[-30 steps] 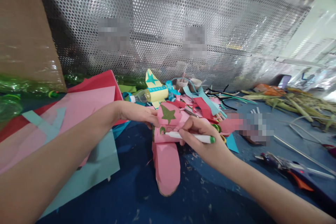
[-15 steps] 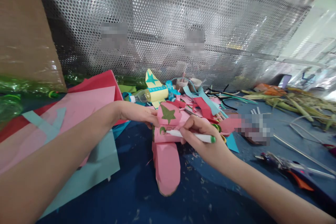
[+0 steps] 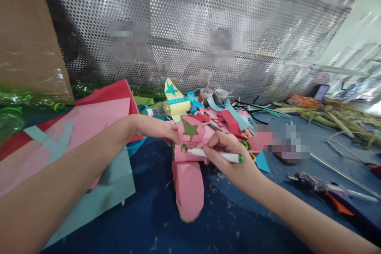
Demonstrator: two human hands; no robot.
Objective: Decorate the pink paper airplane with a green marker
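A pink paper aeroplane model (image 3: 188,182) with a green star on its far wing lies on the blue table (image 3: 149,222). My left hand (image 3: 157,127) is closed on the model's left side, next to the starred wing. My right hand (image 3: 228,154) pinches a white marker with a green cap (image 3: 218,155). The marker lies almost level, and its tip touches the pink body beside small green marks.
Pink, red and teal paper sheets (image 3: 74,131) cover the left. A yellow bottle plane with a teal star (image 3: 174,103) and paper scraps sit behind. A perforated metal screen (image 3: 190,27) walls the back. A glue gun (image 3: 321,188) and dried leaves (image 3: 336,117) lie right.
Almost nothing differs. The marker tip shifts very slightly on the pink body, and both hands stay in place.
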